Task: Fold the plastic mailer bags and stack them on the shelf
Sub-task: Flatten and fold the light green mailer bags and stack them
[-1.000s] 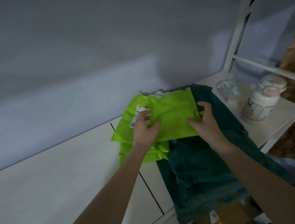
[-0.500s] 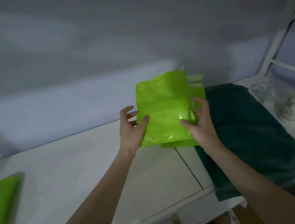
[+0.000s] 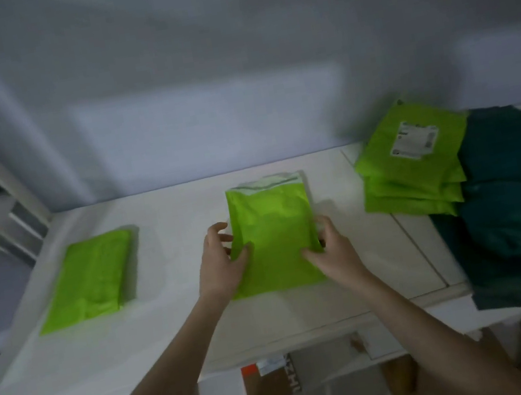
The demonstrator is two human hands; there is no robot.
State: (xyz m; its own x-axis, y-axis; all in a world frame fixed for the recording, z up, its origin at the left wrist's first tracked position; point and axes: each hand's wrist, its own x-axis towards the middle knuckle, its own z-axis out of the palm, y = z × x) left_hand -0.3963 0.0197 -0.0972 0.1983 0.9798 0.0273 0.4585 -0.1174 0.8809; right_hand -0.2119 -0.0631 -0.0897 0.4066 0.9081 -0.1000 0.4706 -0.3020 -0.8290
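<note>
I see the white shelf (image 3: 177, 327) across the frame, w/ a dark teal sheet (image 3: 518, 204) draped over its right end. A stack of lime-green mailer bags (image 3: 410, 167) sits at right rear, its edge over the teal sheet, a white label on the top one. A folded green bag (image 3: 89, 279) lies flat at left, well apart. Center: the green mailer bag (image 3: 275, 233) lies on the shelf, pale flap at the far end. My left hand (image 3: 221, 267) pinches its left edge (thumb on top); my right hand (image 3: 334, 250) grips the right edge, fingers curled behind.
</note>
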